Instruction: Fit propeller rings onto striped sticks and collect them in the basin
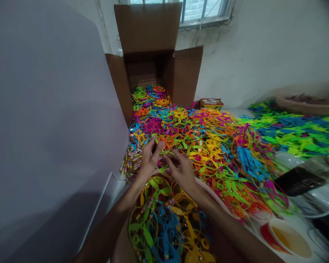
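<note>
Above the near rim of a basin, my left hand and my right hand are close together, fingers bent into a pinch. Between them is a light green plastic propeller ring, partly covered by the fingers. Whether my left fingertips also pinch a smaller part cannot be made out. Under my forearms, the pink basin holds green, blue and yellow propeller rings with small beaded pieces among them. Left of my left hand lies a heap of small striped multicoloured pieces.
Loose propeller rings spill from an open cardboard box. Flat green and blue pieces lie at the right. A dark-labelled bottle and a red-and-white cup of yellowish liquid stand near my right arm. A pale panel rises at left.
</note>
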The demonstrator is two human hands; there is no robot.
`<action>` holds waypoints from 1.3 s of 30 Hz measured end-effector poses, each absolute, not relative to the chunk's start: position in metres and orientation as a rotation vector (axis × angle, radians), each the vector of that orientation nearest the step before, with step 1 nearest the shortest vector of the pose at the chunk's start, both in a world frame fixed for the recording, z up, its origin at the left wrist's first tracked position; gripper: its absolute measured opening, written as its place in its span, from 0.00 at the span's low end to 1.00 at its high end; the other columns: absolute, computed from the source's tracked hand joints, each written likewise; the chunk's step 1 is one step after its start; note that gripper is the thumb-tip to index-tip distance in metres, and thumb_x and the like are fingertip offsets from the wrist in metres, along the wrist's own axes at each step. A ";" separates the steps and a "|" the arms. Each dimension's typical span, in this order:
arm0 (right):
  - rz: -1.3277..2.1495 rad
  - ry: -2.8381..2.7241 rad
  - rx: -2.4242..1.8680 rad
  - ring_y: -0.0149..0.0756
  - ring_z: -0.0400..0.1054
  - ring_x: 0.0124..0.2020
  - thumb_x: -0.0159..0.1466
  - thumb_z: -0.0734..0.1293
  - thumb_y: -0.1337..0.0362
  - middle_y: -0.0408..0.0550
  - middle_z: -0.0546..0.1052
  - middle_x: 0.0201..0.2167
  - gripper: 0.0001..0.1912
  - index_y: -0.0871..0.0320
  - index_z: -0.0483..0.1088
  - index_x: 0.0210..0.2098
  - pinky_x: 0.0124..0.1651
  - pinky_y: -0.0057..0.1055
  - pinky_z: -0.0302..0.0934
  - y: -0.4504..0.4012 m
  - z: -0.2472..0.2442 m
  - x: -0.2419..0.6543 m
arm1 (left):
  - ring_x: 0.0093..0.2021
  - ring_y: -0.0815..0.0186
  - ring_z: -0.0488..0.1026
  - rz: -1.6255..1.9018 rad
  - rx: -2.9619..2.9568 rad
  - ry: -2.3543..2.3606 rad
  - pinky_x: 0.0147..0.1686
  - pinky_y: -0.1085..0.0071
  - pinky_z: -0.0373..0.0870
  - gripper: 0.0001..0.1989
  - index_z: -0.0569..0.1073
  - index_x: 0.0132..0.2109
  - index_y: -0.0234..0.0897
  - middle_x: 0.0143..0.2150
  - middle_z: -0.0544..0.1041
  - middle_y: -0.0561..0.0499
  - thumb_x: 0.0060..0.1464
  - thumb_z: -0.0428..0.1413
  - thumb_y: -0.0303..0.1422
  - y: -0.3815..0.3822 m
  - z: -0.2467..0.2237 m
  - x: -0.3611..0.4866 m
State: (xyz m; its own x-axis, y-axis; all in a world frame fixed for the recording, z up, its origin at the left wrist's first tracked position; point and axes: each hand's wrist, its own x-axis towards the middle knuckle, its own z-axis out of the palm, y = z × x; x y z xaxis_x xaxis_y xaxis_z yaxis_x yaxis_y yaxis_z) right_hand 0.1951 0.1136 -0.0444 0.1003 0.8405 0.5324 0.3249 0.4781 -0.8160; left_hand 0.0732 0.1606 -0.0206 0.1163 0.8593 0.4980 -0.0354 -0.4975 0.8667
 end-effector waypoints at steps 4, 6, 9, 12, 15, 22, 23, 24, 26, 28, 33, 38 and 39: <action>0.323 -1.571 -1.060 0.34 0.71 0.25 0.70 0.65 0.61 0.42 0.76 0.26 0.09 0.54 0.66 0.32 0.31 0.28 0.63 0.114 -0.044 0.198 | 0.29 0.69 0.60 1.498 1.633 0.822 0.30 0.73 0.57 0.17 0.66 0.33 0.39 0.28 0.62 0.57 0.64 0.56 0.46 0.155 -0.015 0.069; 0.159 -1.633 -1.015 0.36 0.72 0.29 0.71 0.64 0.63 0.45 0.76 0.29 0.07 0.54 0.69 0.35 0.35 0.30 0.64 0.115 -0.044 0.202 | 0.30 0.68 0.62 1.523 1.617 0.825 0.31 0.73 0.59 0.16 0.68 0.34 0.38 0.28 0.65 0.56 0.64 0.56 0.46 0.151 -0.013 0.067; 0.034 -1.716 -0.945 0.39 0.72 0.37 0.72 0.63 0.67 0.49 0.78 0.35 0.06 0.54 0.72 0.41 0.40 0.33 0.65 0.115 -0.042 0.210 | 0.30 0.68 0.64 1.562 1.621 0.820 0.32 0.73 0.60 0.14 0.71 0.36 0.38 0.30 0.68 0.55 0.64 0.56 0.44 0.148 -0.011 0.064; 0.004 -1.796 -0.903 0.41 0.72 0.43 0.72 0.62 0.71 0.50 0.79 0.41 0.12 0.53 0.72 0.50 0.45 0.36 0.66 0.113 -0.039 0.217 | 0.31 0.69 0.65 1.571 1.646 0.815 0.32 0.74 0.61 0.12 0.73 0.37 0.38 0.31 0.71 0.54 0.64 0.57 0.43 0.146 -0.011 0.063; -0.060 -1.818 -0.876 0.42 0.72 0.46 0.72 0.61 0.72 0.51 0.79 0.45 0.17 0.51 0.71 0.56 0.48 0.38 0.68 0.111 -0.036 0.222 | 0.31 0.68 0.67 1.569 1.655 0.817 0.33 0.74 0.63 0.13 0.74 0.37 0.38 0.31 0.72 0.54 0.63 0.58 0.43 0.144 -0.009 0.062; -0.294 -1.857 -0.868 0.43 0.74 0.50 0.73 0.59 0.72 0.54 0.79 0.49 0.21 0.52 0.67 0.62 0.49 0.39 0.70 0.106 -0.035 0.231 | 0.31 0.68 0.68 1.564 1.648 0.817 0.32 0.74 0.65 0.12 0.73 0.38 0.39 0.32 0.72 0.53 0.64 0.57 0.42 0.131 -0.003 0.065; -0.309 -1.870 -0.866 0.44 0.74 0.51 0.73 0.59 0.72 0.54 0.79 0.50 0.22 0.52 0.67 0.63 0.50 0.40 0.70 0.105 -0.034 0.232 | 0.32 0.68 0.68 1.572 1.659 0.813 0.32 0.74 0.65 0.12 0.73 0.38 0.39 0.32 0.72 0.53 0.64 0.57 0.42 0.130 -0.003 0.065; -0.320 -1.883 -0.857 0.44 0.74 0.51 0.73 0.59 0.71 0.55 0.79 0.50 0.22 0.52 0.66 0.64 0.51 0.40 0.70 0.105 -0.034 0.234 | 0.32 0.68 0.68 1.576 1.676 0.808 0.32 0.74 0.65 0.12 0.74 0.38 0.39 0.32 0.72 0.53 0.64 0.57 0.42 0.129 -0.004 0.065; -0.336 -1.895 -0.831 0.45 0.74 0.52 0.73 0.59 0.71 0.55 0.79 0.50 0.23 0.52 0.65 0.65 0.51 0.41 0.70 0.104 -0.033 0.235 | 0.32 0.68 0.68 1.591 1.708 0.790 0.32 0.74 0.65 0.11 0.74 0.38 0.39 0.32 0.72 0.53 0.65 0.57 0.41 0.129 -0.005 0.065; -0.350 -1.885 -0.818 0.45 0.74 0.51 0.73 0.59 0.70 0.55 0.80 0.50 0.23 0.52 0.65 0.65 0.51 0.42 0.70 0.103 -0.032 0.235 | 0.32 0.68 0.69 1.617 1.733 0.767 0.32 0.74 0.65 0.10 0.74 0.38 0.39 0.32 0.72 0.53 0.65 0.57 0.40 0.129 -0.007 0.065; -0.239 -1.820 -0.805 0.42 0.76 0.48 0.73 0.60 0.70 0.53 0.80 0.47 0.21 0.50 0.68 0.62 0.49 0.39 0.71 0.103 -0.033 0.227 | 0.34 0.68 0.70 1.675 1.713 0.755 0.35 0.74 0.67 0.10 0.75 0.39 0.40 0.34 0.74 0.52 0.65 0.57 0.40 0.131 -0.010 0.069; -0.068 -1.763 -0.798 0.40 0.76 0.44 0.71 0.63 0.73 0.50 0.80 0.44 0.19 0.50 0.70 0.58 0.47 0.35 0.71 0.104 -0.038 0.218 | 0.35 0.68 0.70 1.687 1.666 0.762 0.37 0.74 0.67 0.09 0.74 0.37 0.40 0.33 0.73 0.53 0.65 0.57 0.39 0.133 -0.008 0.072; -0.047 -1.762 -0.795 0.40 0.76 0.45 0.71 0.63 0.73 0.50 0.80 0.44 0.19 0.50 0.70 0.58 0.47 0.35 0.71 0.104 -0.038 0.218 | 0.35 0.68 0.70 1.671 1.683 0.776 0.37 0.74 0.67 0.10 0.74 0.37 0.40 0.33 0.73 0.53 0.65 0.57 0.40 0.133 -0.008 0.072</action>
State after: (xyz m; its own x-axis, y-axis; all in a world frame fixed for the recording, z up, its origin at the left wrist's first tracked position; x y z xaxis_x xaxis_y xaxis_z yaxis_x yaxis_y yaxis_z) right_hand 0.2181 0.1038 -0.0380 -0.1257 0.4848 0.8655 0.5307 0.7700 -0.3542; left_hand 0.0717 0.1333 -0.0076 0.0200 0.7803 0.6251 -0.0262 -0.6246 0.7805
